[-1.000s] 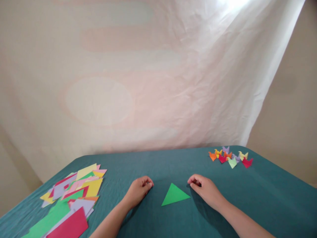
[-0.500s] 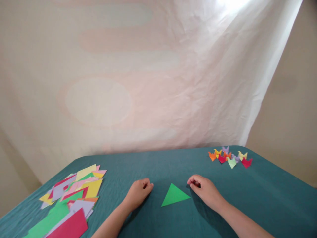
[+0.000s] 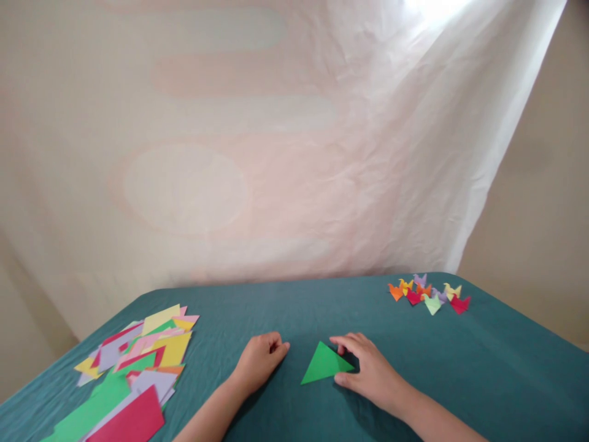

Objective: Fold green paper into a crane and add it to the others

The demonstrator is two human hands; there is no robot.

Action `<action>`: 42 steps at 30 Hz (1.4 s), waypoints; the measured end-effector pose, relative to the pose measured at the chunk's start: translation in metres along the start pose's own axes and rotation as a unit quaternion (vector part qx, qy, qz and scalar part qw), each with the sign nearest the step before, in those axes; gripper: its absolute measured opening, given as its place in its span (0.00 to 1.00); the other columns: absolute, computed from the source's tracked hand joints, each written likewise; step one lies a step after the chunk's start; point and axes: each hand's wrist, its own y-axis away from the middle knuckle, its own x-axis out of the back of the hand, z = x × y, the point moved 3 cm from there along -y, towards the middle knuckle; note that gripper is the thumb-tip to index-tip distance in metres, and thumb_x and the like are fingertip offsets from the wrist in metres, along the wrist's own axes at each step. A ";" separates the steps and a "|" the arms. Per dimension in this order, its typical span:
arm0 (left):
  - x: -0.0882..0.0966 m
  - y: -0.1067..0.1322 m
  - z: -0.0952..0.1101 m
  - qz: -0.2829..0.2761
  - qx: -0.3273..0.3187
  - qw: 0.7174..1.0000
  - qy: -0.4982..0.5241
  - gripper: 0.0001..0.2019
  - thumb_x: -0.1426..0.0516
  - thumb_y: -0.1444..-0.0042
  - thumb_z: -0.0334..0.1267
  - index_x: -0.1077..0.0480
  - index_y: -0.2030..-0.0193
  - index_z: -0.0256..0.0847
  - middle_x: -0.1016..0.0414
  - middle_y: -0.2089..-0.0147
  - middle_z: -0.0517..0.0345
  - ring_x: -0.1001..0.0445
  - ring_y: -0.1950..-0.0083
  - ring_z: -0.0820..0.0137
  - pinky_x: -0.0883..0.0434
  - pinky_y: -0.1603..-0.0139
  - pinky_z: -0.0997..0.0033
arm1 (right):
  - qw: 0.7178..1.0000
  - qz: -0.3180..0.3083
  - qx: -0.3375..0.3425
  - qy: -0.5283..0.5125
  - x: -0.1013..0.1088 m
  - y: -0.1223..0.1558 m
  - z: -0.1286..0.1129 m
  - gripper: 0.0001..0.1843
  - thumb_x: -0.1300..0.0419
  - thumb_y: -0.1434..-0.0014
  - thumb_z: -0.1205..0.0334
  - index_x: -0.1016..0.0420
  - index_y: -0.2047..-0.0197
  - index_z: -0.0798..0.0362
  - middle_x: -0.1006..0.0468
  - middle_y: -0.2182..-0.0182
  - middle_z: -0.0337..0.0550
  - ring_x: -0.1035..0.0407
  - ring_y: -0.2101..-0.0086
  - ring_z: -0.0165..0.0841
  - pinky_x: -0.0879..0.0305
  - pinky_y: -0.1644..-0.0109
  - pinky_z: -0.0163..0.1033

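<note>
A green paper triangle (image 3: 321, 363) lies flat on the table between my hands. My right hand (image 3: 368, 371) is open around its right corner, thumb at the near edge and fingers by the far edge. Whether the fingertips press on the paper I cannot tell. To the left of the triangle, apart from it, my left hand (image 3: 260, 362) rests on the cloth in a loose fist, with nothing showing in it.
Sheets of coloured paper (image 3: 172, 350) are spread in an overlapping pile at the left. Several small folded paper birds (image 3: 432, 303) stand at the back right. A dark green cloth (image 3: 257, 304) covers the table, and a pale curtain (image 3: 294, 184) hangs behind it.
My right hand has moved left to the triangle, its thumb and fingers now spread around the right corner. My left hand and the triangle are nearly where they were.
</note>
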 end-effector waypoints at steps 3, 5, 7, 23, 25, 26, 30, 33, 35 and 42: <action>0.000 0.000 0.000 0.002 0.003 1.000 0.011 0.16 0.49 0.45 0.47 0.41 0.78 0.40 0.42 0.79 0.66 0.41 0.74 0.73 0.49 0.72 0.75 | 1.000 0.004 -0.004 -0.010 -0.001 0.000 0.000 0.28 0.36 0.56 0.70 0.29 0.50 0.47 0.27 0.62 0.39 0.35 0.59 0.36 0.42 0.53 0.40; 0.000 0.000 0.001 0.002 0.007 1.000 0.023 0.16 0.48 0.45 0.47 0.40 0.79 0.40 0.42 0.79 0.66 0.41 0.74 0.73 0.49 0.72 0.75 | 1.000 0.010 -0.014 -0.019 -0.002 0.000 0.001 0.24 0.38 0.56 0.72 0.28 0.53 0.47 0.26 0.64 0.38 0.34 0.61 0.35 0.42 0.53 0.40; 0.001 0.000 0.001 0.001 0.014 0.999 0.039 0.16 0.48 0.46 0.48 0.40 0.79 0.40 0.42 0.79 0.66 0.41 0.74 0.73 0.49 0.72 0.75 | 0.999 0.016 -0.028 -0.026 -0.004 0.000 0.003 0.22 0.39 0.56 0.72 0.27 0.56 0.48 0.26 0.66 0.37 0.34 0.62 0.35 0.41 0.54 0.39; -0.040 0.034 0.071 -0.151 0.152 0.760 0.613 0.27 0.39 0.51 0.45 0.43 0.46 0.42 0.29 0.52 0.48 0.25 0.55 0.59 0.27 0.59 0.58 | 0.975 0.062 0.190 0.102 0.002 0.013 -0.048 0.07 0.46 0.37 0.66 0.28 0.64 0.50 0.26 0.69 0.41 0.36 0.64 0.36 0.46 0.56 0.43; -0.045 0.031 0.062 -0.084 0.166 0.792 0.581 0.31 0.39 0.54 0.38 0.45 0.43 0.44 0.29 0.53 0.52 0.26 0.56 0.62 0.27 0.59 0.62 | 0.975 0.022 0.198 0.099 0.002 0.015 -0.054 0.06 0.45 0.37 0.61 0.28 0.61 0.49 0.26 0.68 0.41 0.36 0.63 0.36 0.45 0.56 0.43; -0.047 0.029 0.057 -0.066 0.169 0.821 0.542 0.31 0.41 0.54 0.36 0.46 0.42 0.44 0.28 0.54 0.54 0.26 0.57 0.64 0.28 0.60 0.65 | 0.976 0.016 0.194 0.094 0.002 0.015 -0.055 0.07 0.46 0.36 0.60 0.28 0.60 0.49 0.26 0.67 0.41 0.36 0.63 0.36 0.45 0.56 0.42; -0.040 0.021 0.047 -0.023 0.111 0.949 0.293 0.29 0.46 0.51 0.32 0.45 0.40 0.39 0.27 0.61 0.57 0.28 0.62 0.68 0.31 0.59 0.70 | 0.983 0.055 0.155 0.084 0.006 0.014 -0.048 0.10 0.50 0.34 0.65 0.28 0.57 0.49 0.27 0.63 0.42 0.35 0.62 0.34 0.44 0.56 0.41; -0.033 0.020 0.054 -0.010 0.041 0.983 0.181 0.30 0.48 0.52 0.28 0.45 0.39 0.37 0.28 0.53 0.54 0.30 0.55 0.67 0.35 0.49 0.68 | 0.981 0.052 0.160 0.094 0.002 0.012 -0.042 0.13 0.51 0.35 0.70 0.27 0.57 0.49 0.28 0.61 0.43 0.37 0.60 0.35 0.43 0.56 0.41; -0.031 0.021 0.061 -0.032 0.011 0.989 0.147 0.33 0.49 0.52 0.27 0.49 0.37 0.38 0.29 0.50 0.54 0.30 0.53 0.67 0.37 0.47 0.67 | 0.980 0.025 0.168 0.098 -0.002 0.012 -0.040 0.14 0.50 0.36 0.71 0.26 0.56 0.47 0.28 0.61 0.41 0.37 0.58 0.35 0.43 0.55 0.42; -0.013 0.033 0.077 -0.045 -0.128 0.987 -0.090 0.29 0.50 0.55 0.21 0.37 0.44 0.44 0.36 0.44 0.53 0.39 0.43 0.63 0.45 0.40 0.63 | 0.985 -0.026 0.152 0.082 -0.010 0.015 -0.034 0.22 0.47 0.43 0.77 0.28 0.51 0.45 0.27 0.58 0.40 0.38 0.56 0.35 0.43 0.52 0.42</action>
